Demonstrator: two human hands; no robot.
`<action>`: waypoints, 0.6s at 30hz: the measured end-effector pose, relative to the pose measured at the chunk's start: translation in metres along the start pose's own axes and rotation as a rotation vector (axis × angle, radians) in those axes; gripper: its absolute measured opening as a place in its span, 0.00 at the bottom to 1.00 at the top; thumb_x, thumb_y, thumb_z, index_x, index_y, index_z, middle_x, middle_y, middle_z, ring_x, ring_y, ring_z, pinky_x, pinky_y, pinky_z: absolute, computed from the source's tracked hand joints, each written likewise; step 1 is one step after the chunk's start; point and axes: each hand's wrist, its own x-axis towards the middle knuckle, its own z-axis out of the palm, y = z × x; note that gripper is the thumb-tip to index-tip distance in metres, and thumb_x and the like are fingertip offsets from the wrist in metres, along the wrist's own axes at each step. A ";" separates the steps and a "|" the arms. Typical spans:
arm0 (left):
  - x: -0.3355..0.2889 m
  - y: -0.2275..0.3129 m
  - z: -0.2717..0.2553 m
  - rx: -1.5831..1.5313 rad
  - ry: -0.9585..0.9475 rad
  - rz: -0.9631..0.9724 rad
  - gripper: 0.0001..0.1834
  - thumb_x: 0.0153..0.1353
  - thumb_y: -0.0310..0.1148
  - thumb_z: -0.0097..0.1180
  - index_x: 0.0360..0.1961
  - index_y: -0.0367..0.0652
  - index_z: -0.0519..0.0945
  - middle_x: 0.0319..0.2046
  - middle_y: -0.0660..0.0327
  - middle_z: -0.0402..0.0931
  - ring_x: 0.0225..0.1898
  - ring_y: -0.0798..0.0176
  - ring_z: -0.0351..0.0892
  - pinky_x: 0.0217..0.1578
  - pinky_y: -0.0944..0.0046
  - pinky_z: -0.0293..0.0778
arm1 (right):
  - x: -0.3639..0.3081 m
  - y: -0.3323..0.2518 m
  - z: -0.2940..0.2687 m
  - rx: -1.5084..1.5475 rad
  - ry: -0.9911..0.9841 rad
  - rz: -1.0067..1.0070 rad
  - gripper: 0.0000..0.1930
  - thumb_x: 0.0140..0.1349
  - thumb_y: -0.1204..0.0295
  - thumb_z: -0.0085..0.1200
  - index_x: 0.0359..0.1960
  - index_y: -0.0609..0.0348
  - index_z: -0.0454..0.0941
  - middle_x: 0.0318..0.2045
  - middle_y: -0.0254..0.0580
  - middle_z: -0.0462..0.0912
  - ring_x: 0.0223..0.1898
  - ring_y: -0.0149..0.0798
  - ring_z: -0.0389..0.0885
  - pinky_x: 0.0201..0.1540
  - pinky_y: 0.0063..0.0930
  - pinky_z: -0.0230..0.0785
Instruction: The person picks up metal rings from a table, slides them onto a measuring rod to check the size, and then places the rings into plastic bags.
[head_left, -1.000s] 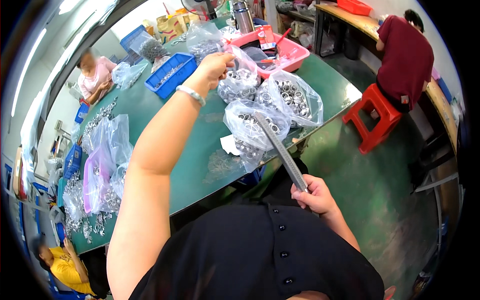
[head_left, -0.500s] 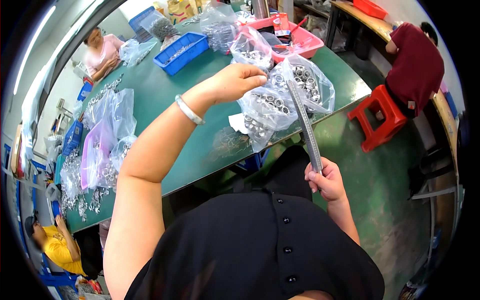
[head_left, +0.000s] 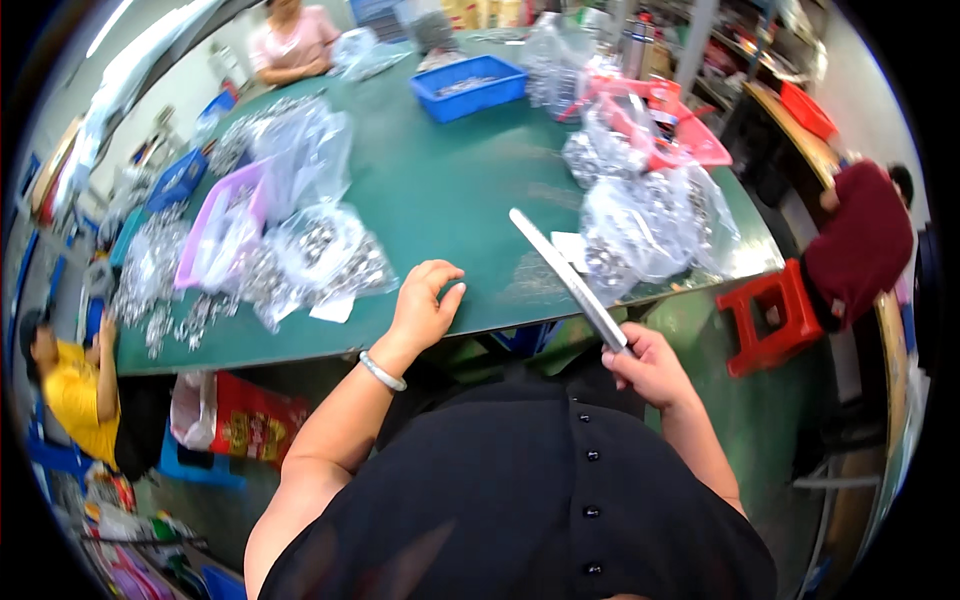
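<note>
My right hand (head_left: 650,365) is closed round the lower end of a long tapered metal rod (head_left: 565,275), whose narrow tip points up and left over the table. My left hand (head_left: 425,305), with a pale bangle (head_left: 382,373) on the wrist, hovers at the table's near edge. Its fingers are loosely bent, thumb apart, and nothing shows in them. Clear bags of silvery ring-like metal pieces (head_left: 635,225) lie beyond the rod on the right. Left of my left hand rests another clear bag of small metal pieces (head_left: 335,255), with a white paper slip (head_left: 333,309) beside it.
On the green table (head_left: 440,190) stand a blue tray (head_left: 470,95), a pink basin (head_left: 705,148) and a lilac basket (head_left: 215,225). People sit at the far side (head_left: 290,45), the left (head_left: 75,385) and the right (head_left: 865,235), the last on a red stool (head_left: 770,315).
My left hand has drawn back from the right-hand bags, down and left to the near edge. The rod now tilts further left in my right hand. The view has swung left.
</note>
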 end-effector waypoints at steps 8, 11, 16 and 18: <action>-0.043 -0.011 -0.036 0.010 0.222 -0.021 0.07 0.48 0.22 0.54 0.32 0.37 0.76 0.32 0.56 0.73 0.35 0.56 0.73 0.35 0.65 0.69 | 0.158 -0.037 0.046 -0.481 0.095 -0.111 0.14 0.49 0.75 0.53 0.38 0.70 0.70 0.22 0.39 0.73 0.19 0.30 0.70 0.20 0.24 0.63; -0.061 -0.016 -0.054 0.058 0.292 -0.081 0.07 0.48 0.22 0.53 0.32 0.37 0.76 0.31 0.56 0.73 0.33 0.58 0.73 0.35 0.66 0.69 | 0.199 -0.038 0.062 -0.553 0.158 -0.096 0.26 0.48 0.76 0.53 0.51 0.68 0.63 0.29 0.45 0.74 0.22 0.35 0.72 0.21 0.26 0.66; -0.078 -0.047 -0.094 0.151 0.483 -0.241 0.13 0.46 0.23 0.54 0.36 0.38 0.75 0.29 0.56 0.71 0.32 0.58 0.71 0.32 0.65 0.69 | 0.240 -0.035 0.047 -0.817 0.269 -0.167 0.15 0.48 0.72 0.53 0.39 0.63 0.68 0.30 0.50 0.76 0.34 0.45 0.76 0.36 0.33 0.69; -0.084 -0.060 -0.115 0.234 0.507 -0.333 0.19 0.47 0.23 0.55 0.43 0.38 0.72 0.31 0.58 0.70 0.29 0.64 0.69 0.31 0.68 0.69 | 0.241 -0.039 0.054 -1.013 0.284 -0.218 0.15 0.49 0.71 0.53 0.39 0.62 0.69 0.32 0.52 0.76 0.37 0.49 0.75 0.41 0.35 0.67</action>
